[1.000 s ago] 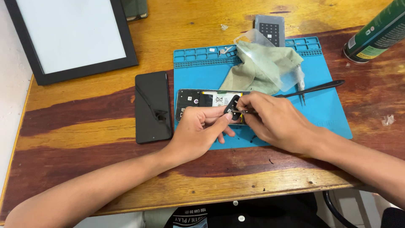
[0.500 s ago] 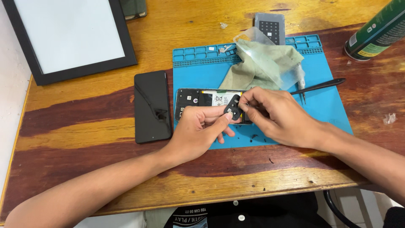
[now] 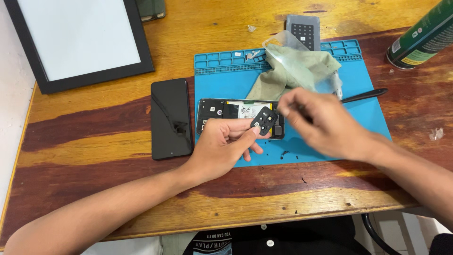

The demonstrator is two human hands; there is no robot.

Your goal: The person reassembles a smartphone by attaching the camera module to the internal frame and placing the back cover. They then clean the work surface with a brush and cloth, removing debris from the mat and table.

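Black camera cover [image 3: 265,121] pinched in left hand [image 3: 225,146] fingers, over opened phone [image 3: 236,113] on blue mat [image 3: 330,137], mid-tabletop. Right hand [image 3: 321,123] blurred beside it, fingers loosely curled, holding nothing visible. Risk: loose pinch, cover dropping onto exposed board.

I count two phones around my blue mat [image 3: 363,127]: one opened phone [image 3: 226,113] lying on it and one black phone [image 3: 171,118] just left of it. One small black camera cover [image 3: 265,120] sits over the mat in my left hand [image 3: 226,146]. On the mat lie one green cloth [image 3: 292,71] and one black pen-like tool [image 3: 363,96]. Beyond the mat: one framed white board [image 3: 75,40], one green can [image 3: 422,35], one grey pad [image 3: 303,30].
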